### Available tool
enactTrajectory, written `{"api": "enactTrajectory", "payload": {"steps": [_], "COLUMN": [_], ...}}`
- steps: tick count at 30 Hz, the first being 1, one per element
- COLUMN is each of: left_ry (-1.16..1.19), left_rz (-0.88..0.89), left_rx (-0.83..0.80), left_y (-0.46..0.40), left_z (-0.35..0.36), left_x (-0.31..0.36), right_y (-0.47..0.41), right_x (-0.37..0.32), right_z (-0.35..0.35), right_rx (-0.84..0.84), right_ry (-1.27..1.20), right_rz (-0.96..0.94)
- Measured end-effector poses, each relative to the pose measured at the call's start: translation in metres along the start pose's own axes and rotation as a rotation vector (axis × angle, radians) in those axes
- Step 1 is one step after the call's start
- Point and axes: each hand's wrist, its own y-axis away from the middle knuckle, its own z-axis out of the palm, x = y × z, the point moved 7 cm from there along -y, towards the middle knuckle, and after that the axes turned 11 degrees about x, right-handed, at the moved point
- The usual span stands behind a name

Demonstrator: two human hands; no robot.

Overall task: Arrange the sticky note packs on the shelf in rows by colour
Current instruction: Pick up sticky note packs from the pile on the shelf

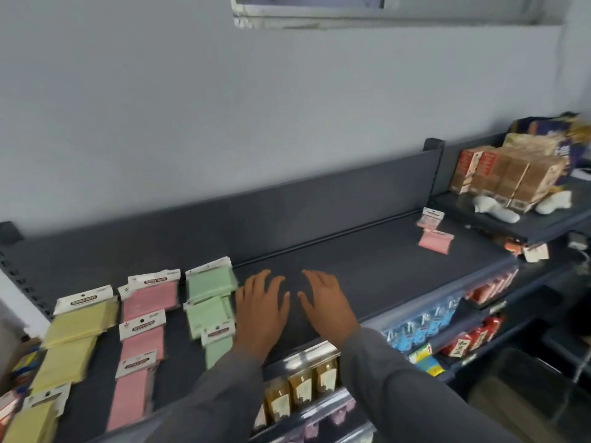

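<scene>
Hovering over the dark grey shelf (pixel 367 260), our left hand (pixel 262 311) and right hand (pixel 326 305) lie side by side with fingers (pixel 275 282) straight and slightly spread, holding nothing; whether the palms touch the shelf we cannot tell. Using our left hand as the landmark, the green sticky note packs (pixel 211 308) run in a row just beside it on the left, the nearest one touching or almost touching it. Further left of the hand runs the row of pink sticky note packs (pixel 144 334), and beyond that the row of yellow sticky note packs (pixel 73 340), each row reaching from the back of the shelf towards the front edge. Well to the right of the hand, near the back right corner of the shelf, two more pink packs (pixel 435 239) lie apart from the rows, one behind the other. Further right, on a neighbouring shelf, stand brown cartons (pixel 508 177) with white wrapped items (pixel 499 211) in front of them. Below the hand, lower shelves hold amber bottles (pixel 300 388) and blue packets (pixel 419 327). Behind the shelf rises a pale grey wall (pixel 224 123).
</scene>
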Motion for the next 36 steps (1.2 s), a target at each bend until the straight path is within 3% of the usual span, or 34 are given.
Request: {"api": "enactTrajectory", "payload": {"steps": [7, 16, 21, 28, 33, 36], "left_ry": [0.017, 0.098, 0.200, 0.344, 0.190, 0.117], "left_rz": [0.083, 0.112, 0.112, 0.151, 0.190, 0.178], "left_rx": [-0.046, -0.174, -0.294, -0.476, -0.667, -0.641], "left_y": [-0.092, -0.138, -0.184, -0.240, -0.223, -0.221], "left_z": [0.095, 0.194, 0.255, 0.348, 0.405, 0.420], "left_x": [0.137, 0.237, 0.281, 0.359, 0.394, 0.404], "right_y": [-0.067, -0.117, -0.142, -0.174, -0.187, -0.191], "right_x": [0.130, 0.281, 0.354, 0.418, 0.439, 0.446], "right_z": [-0.073, -0.125, -0.135, -0.140, -0.138, -0.139], "right_rx": [0.080, 0.036, 0.011, -0.201, -0.301, -0.321], "right_ry": [0.229, 0.373, 0.456, 0.531, 0.418, 0.400], "right_rz": [0.022, 0.293, 0.556, 0.684, 0.706, 0.654]}}
